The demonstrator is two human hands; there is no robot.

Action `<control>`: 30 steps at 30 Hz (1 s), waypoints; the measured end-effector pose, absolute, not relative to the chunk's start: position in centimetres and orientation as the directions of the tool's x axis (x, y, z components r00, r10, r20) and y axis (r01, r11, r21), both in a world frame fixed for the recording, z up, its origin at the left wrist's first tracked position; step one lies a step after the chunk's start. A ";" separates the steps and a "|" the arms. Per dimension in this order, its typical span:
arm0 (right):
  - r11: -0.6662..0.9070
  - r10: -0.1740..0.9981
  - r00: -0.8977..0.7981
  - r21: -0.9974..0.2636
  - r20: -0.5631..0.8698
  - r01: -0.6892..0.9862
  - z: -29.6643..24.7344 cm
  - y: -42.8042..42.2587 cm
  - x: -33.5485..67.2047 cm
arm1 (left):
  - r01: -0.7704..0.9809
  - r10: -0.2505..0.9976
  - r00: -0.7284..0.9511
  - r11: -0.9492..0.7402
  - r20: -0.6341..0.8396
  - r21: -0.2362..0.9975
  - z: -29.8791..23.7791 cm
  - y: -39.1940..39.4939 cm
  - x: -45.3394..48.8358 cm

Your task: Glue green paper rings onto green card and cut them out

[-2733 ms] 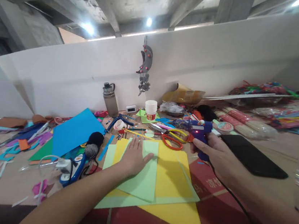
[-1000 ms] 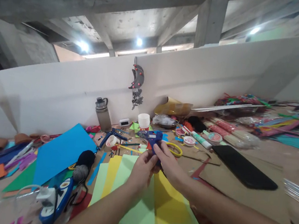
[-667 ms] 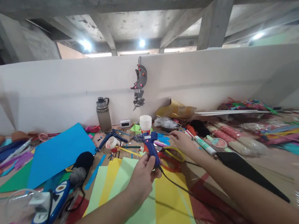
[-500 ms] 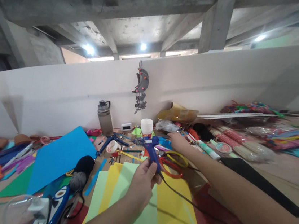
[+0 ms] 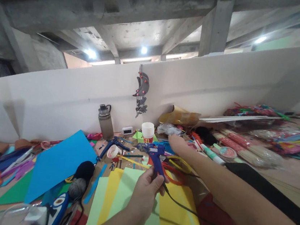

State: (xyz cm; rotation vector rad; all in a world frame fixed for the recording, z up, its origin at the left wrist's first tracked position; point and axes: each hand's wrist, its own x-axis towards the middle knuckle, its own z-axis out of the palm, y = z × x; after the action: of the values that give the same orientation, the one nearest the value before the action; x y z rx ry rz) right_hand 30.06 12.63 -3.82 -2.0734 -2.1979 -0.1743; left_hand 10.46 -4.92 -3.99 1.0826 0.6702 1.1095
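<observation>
My left hand (image 5: pixel 146 189) is closed around the handle of a blue hot glue gun (image 5: pixel 155 156), held up over the light green and yellow paper sheets (image 5: pixel 137 213). Its black cord (image 5: pixel 182 208) trails to the right under my right arm. My right hand (image 5: pixel 176 144) reaches far forward across the table, past the yellow and red scissors (image 5: pixel 175 165), towards a crumpled plastic bag (image 5: pixel 167 129) and a white paper cup (image 5: pixel 148 130). The right hand's fingers point away from me and I cannot see how they are set.
A grey water bottle (image 5: pixel 105 122) stands by the white back wall (image 5: pixel 224 88). A blue sheet (image 5: pixel 59 161), dark yarn balls (image 5: pixel 84 172) and coloured scraps (image 5: pixel 0 171) lie at the left. A black flat slab (image 5: pixel 268 194) and bundled sticks (image 5: pixel 246 150) lie at the right.
The glue gun passed from my right hand to my left hand. My right hand then reached forward towards the back of the table. My left hand came off the paper.
</observation>
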 end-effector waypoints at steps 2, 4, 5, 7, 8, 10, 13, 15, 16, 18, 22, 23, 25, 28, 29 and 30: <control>0.023 0.989 -0.028 0.039 0.148 0.999 -3.1 12.2 30.4 | -0.358 0.933 0.349 0.049 0.085 0.932 -4.1 -4.9 10.5; -0.018 0.988 0.007 0.069 0.154 0.997 -2.1 11.7 30.8 | -0.343 0.929 0.357 0.032 0.099 0.939 -4.2 -4.9 10.5; -0.038 0.985 0.024 0.081 0.168 0.996 -1.6 11.4 30.9 | -0.334 0.927 0.359 0.023 0.105 0.942 -4.2 -4.9 10.5; -0.082 0.975 0.059 0.099 0.212 0.992 -0.5 11.1 31.3 | -0.323 0.924 0.365 0.013 0.111 0.946 -4.2 -4.9 10.5; -0.104 0.969 0.078 0.103 0.236 0.989 0.0 11.0 31.4 | -0.320 0.922 0.370 0.012 0.113 0.947 -4.2 -4.9 10.5; -0.148 0.954 0.115 0.099 0.276 0.984 1.1 10.7 31.7 | -0.322 0.919 0.377 0.014 0.114 0.947 -4.0 -4.9 10.5; -0.190 0.939 0.161 0.070 0.304 0.979 2.5 10.3 32.4 | -0.341 0.920 0.374 0.018 0.118 0.940 -3.7 -4.8 10.4; -0.200 0.935 0.179 0.038 0.307 0.979 3.2 9.8 32.9 | -0.348 0.922 0.369 0.018 0.120 0.937 -3.6 -4.8 10.4; -0.199 0.934 0.185 0.016 0.304 0.980 3.4 9.4 33.2 | -0.347 0.922 0.368 0.016 0.121 0.938 -3.6 -4.8 10.4; -0.196 0.934 0.199 -0.040 0.296 0.980 3.7 8.6 33.8 | -0.342 0.921 0.370 0.017 0.118 0.940 -3.5 -4.7 10.4; -0.182 0.920 0.243 -0.215 0.306 0.959 4.2 6.7 35.1 | -0.351 0.915 0.387 0.032 0.113 0.936 -3.4 -4.7 10.5; -0.169 0.912 0.255 -0.271 0.322 0.948 4.3 6.2 35.4 | -0.356 0.914 0.390 0.037 0.112 0.934 -3.3 -4.7 10.5; -0.121 0.889 0.276 -0.394 0.365 0.911 4.4 5.2 35.7 | -0.366 0.915 0.389 0.045 0.109 0.930 -3.2 -4.8 10.6; 0.007 0.855 0.308 -0.604 0.417 0.797 4.5 4.1 35.3 | -0.368 0.917 0.386 0.050 0.104 0.928 -3.2 -4.8 10.6; 0.063 0.845 0.319 -0.673 0.430 0.737 4.4 3.8 34.9 | -0.367 0.916 0.387 0.050 0.104 0.929 -3.2 -4.8 10.6; 0.123 0.833 0.332 -0.734 0.442 0.667 4.4 3.5 34.5 | -0.365 0.916 0.388 0.048 0.104 0.930 -3.3 -4.9 10.6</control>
State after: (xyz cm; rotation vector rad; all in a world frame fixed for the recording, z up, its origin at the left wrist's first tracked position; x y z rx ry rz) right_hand 34.45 3.49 4.38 -1.5981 -1.3911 0.2082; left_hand 10.59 -4.86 -3.26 1.1193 0.6253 1.0799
